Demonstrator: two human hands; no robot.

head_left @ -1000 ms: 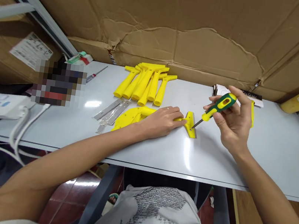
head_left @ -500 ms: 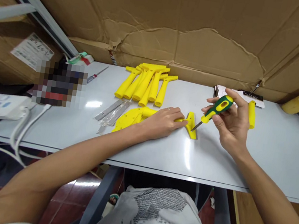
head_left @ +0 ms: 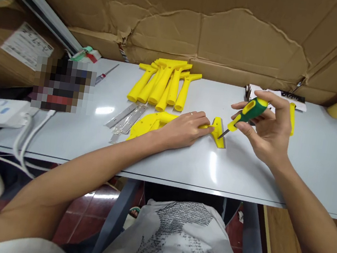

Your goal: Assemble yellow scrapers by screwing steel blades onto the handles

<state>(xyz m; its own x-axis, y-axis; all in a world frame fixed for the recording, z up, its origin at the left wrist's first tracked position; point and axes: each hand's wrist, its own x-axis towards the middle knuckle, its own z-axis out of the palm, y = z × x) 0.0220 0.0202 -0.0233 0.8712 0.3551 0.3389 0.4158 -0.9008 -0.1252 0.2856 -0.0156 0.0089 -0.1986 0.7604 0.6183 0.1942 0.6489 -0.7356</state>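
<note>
My left hand (head_left: 185,128) lies on the table, closed around the handle of a yellow scraper. The T-shaped head of this scraper (head_left: 218,129) points right, with a thin metal blade edge along its far side. My right hand (head_left: 271,135) grips a green and yellow screwdriver (head_left: 251,112), tilted down to the left. Its tip meets the lower part of the scraper head; the screw there is too small to make out. Yellow plastic parts (head_left: 143,125) lie beside my left wrist, partly hidden by it. Flat metal blades (head_left: 124,115), some in clear wrapping, lie left of them.
Several yellow scraper handles (head_left: 165,81) lie piled at the back. Another screwdriver (head_left: 104,75) rests at the back left, near a blurred-out object (head_left: 63,85) and white cables (head_left: 26,135). Behind my right hand are a yellow piece (head_left: 291,119) and printed cards (head_left: 291,98). Cardboard (head_left: 220,37) walls the back.
The view has tilted slightly, so the table sits higher in the picture. The screwdriver handle has turned a little in my right hand; its tip stays on the scraper head.
</note>
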